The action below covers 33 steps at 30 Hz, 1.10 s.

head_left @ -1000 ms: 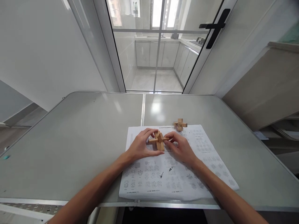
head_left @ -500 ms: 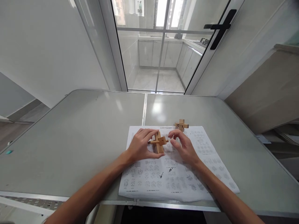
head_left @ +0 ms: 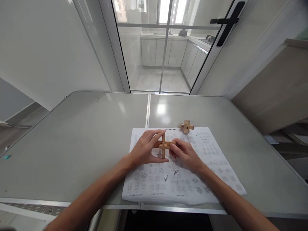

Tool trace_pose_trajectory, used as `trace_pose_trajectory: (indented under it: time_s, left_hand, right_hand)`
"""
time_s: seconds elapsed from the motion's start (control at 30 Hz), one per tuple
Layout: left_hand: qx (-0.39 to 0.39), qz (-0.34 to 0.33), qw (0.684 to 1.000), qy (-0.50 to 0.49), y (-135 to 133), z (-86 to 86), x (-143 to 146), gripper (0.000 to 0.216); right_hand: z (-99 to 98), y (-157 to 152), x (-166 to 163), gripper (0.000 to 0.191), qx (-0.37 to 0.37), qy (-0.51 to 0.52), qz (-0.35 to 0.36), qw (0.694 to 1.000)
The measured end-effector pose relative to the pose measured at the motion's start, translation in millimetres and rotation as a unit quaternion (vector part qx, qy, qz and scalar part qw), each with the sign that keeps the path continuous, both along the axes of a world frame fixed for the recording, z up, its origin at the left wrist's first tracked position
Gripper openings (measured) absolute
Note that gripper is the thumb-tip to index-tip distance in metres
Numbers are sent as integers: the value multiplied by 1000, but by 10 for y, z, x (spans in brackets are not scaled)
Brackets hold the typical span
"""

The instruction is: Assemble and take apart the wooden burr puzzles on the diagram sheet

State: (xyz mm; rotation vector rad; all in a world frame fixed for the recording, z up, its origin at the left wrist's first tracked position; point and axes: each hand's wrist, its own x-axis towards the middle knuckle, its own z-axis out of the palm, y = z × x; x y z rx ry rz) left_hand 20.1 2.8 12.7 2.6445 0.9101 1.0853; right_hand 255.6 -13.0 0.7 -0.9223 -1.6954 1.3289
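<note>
Between my two hands is a wooden interlocking puzzle (head_left: 163, 146), its pieces crossing one another above the printed sheet. My left hand (head_left: 145, 147) grips it from the left, index finger at the top end of an upright rod and thumb at the bottom end. My right hand (head_left: 184, 153) pinches the right end of a horizontal piece between thumb and fingers. Beyond the right hand, a second wooden puzzle (head_left: 186, 127) rests at the sheet's far edge, cross-shaped with dark marks on it.
A printed paper sheet (head_left: 190, 192) covered with small diagrams lies under my hands on the grey folding table (head_left: 72, 154). A small teal bit (head_left: 7, 157) is at the table's left edge. Behind stands a glass door with a black handle (head_left: 227, 24).
My right hand has moved left and closed on the puzzle's right end; before, it was apart from it. The puzzle has turned in my left hand, so a rod now stands upright.
</note>
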Motion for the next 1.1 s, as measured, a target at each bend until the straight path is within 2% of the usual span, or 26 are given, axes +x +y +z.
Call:
trace_pose_trajectory:
  time_s: [0.17, 0.3, 0.43, 0.63, 0.9, 1.1]
  left_hand:
    - [-88, -13, 995, -46, -17, -44, 24, 104]
    - [-103, -12, 993, -59, -14, -45, 40, 102]
    - [-99, 11, 993, -62, -6, -26, 50, 98]
    - [-120, 21, 990, -66, 20, 20, 33, 93]
    - [-117, 6, 990, -79, 7, 21, 50, 93]
    - [-111, 8, 991, -78, -3, 4, 52, 93]
  right_hand:
    - [22, 17, -5, 38, -55, 48, 23, 997]
    - [15, 24, -12, 40, -91, 40, -1, 995]
    - [2, 32, -5, 38, -129, 65, 7, 989]
    - [-28, 33, 3, 36, -121, 67, 28, 990]
    - [-32, 5, -19, 39, -100, 65, 7, 993]
    - [13, 14, -13, 39, -126, 78, 21, 989]
